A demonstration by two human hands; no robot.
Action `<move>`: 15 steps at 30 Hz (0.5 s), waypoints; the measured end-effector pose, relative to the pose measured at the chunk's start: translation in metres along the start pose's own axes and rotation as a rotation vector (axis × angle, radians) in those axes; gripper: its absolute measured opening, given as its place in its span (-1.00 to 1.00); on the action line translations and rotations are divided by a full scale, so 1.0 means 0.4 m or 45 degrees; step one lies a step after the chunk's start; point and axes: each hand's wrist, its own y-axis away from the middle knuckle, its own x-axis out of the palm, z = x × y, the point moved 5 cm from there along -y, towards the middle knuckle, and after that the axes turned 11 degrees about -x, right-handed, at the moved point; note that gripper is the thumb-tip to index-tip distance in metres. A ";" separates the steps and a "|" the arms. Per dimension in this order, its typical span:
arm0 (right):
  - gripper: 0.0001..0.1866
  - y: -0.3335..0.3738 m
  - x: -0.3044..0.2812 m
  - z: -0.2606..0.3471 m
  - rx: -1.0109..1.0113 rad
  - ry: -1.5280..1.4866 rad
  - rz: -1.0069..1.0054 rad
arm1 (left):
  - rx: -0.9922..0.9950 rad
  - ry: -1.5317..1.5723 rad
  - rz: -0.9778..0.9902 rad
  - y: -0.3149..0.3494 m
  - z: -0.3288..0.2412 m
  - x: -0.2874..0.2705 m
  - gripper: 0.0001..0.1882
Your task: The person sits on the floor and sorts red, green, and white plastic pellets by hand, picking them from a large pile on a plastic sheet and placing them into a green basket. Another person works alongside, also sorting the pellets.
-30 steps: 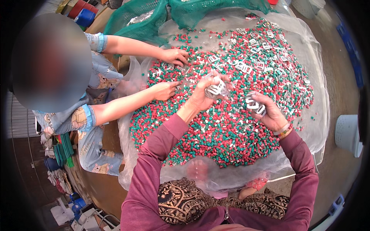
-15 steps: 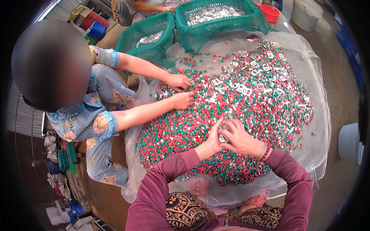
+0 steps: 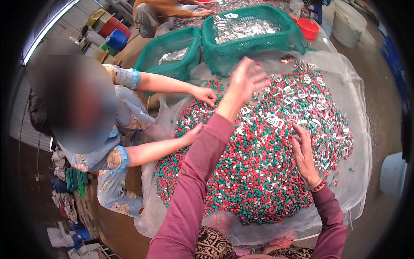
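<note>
**Mia:** The left hand [image 3: 248, 80] has gone up! A moment ago both hands were low and close together in the pile. Now the left one is stretched out toward the big green mesh basket [image 3: 215, 49] with shiny silver pieces in it.

**Tom:** Is it holding anything?

**Mia:** No. Its fingers are spread wide and nothing is in them. It hangs in the air just in front of the basket.

**Tom:** And the right hand [image 3: 304, 151]?

**Mia:** It stayed down. It lies flat on the heap of small red, green and white plastic bits [image 3: 254, 172], fingers loose and open, touching them but not gripping any.

**Tom:** Where are the silver pieces to pick?

**Mia:** Little flat silver metal clips [image 3: 276, 121] are mixed into the heap, mostly on the far side, between the two hands. The heap sits on a thin clear plastic sheet [image 3: 360, 142] on the ground.

**Tom:** Who is that on the left?

**Mia:** Another person in a blue patterned shirt [image 3: 116, 112]. Both of their hands are in the same heap, near its left edge.

**Tom:** What could go wrong?

**Mia:** I think a tossed clip could miss the basket and fall back into the bits. Also, a sweeping arm could push bits off the sheet edge, because the heap reaches close to it.
</note>
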 end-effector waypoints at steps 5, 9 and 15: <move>-0.54 -0.026 0.011 -0.006 0.058 -0.009 0.164 | 0.499 -2.011 0.096 -0.009 0.302 -0.052 -0.76; -0.36 -0.063 -0.009 -0.164 -0.102 0.640 0.292 | 0.617 -2.503 0.025 -0.004 0.417 -0.077 -0.67; -0.28 -0.012 0.059 -0.281 0.086 1.323 0.644 | 0.409 -2.503 0.107 0.153 0.359 -0.122 -0.74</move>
